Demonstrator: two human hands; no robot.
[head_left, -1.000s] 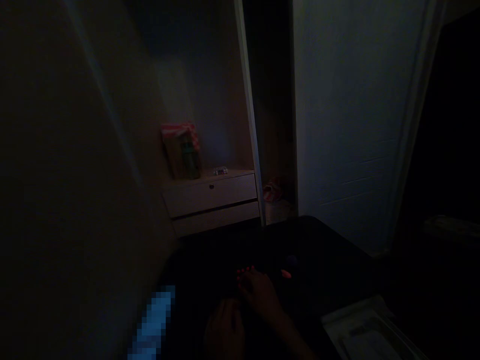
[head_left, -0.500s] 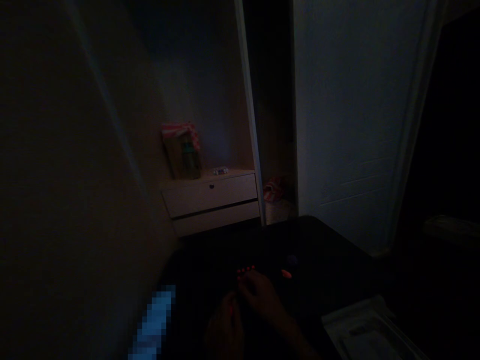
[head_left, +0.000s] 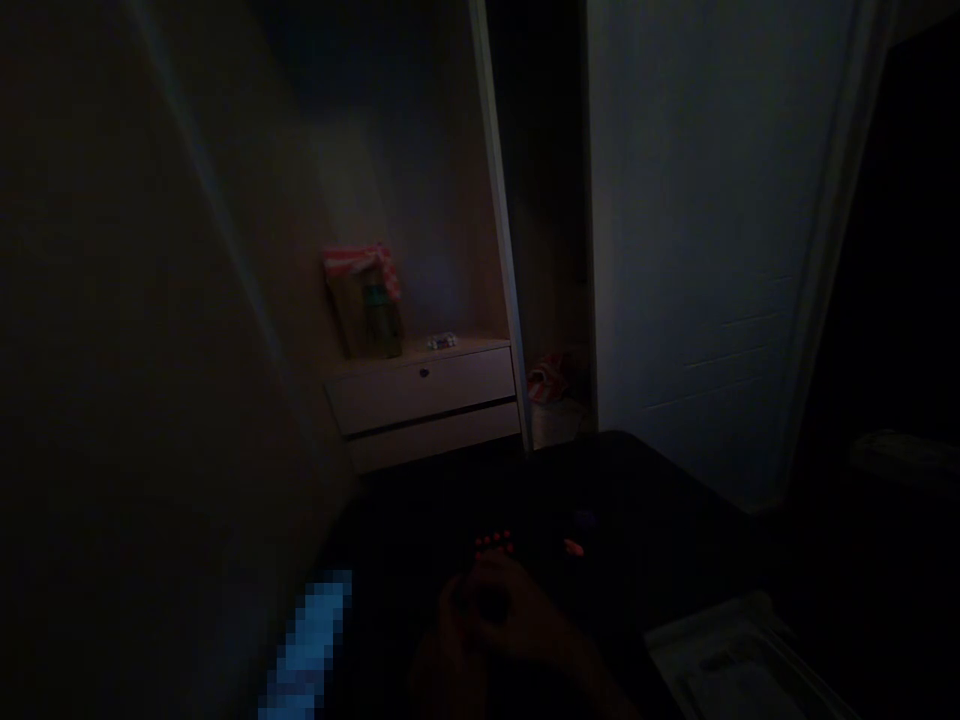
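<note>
The scene is very dark. My left hand (head_left: 448,650) and my right hand (head_left: 514,605) meet low in the middle of the view, over a black surface (head_left: 637,490). Their fingertips are pinched together and touch; what lies between them is too dark to make out. Just beyond my right hand, small red dots (head_left: 496,537) sit in short rows, the nearer ones beside the knuckles. Further right lie a small orange-pink piece (head_left: 574,548) and a dim purple round thing (head_left: 584,519).
Papers or a flat packet (head_left: 720,640) lie at the lower right. A blurred blue strip (head_left: 307,645) shows at the lower left. Behind stand drawers (head_left: 427,400) with a green-topped bottle (head_left: 383,325) and a red-striped cloth or bag (head_left: 356,260) above; a pale panel (head_left: 690,250) is at right.
My right hand has drawn back from the red dots to my left hand, uncovering more dots. The small red spot at my left fingers no longer shows.
</note>
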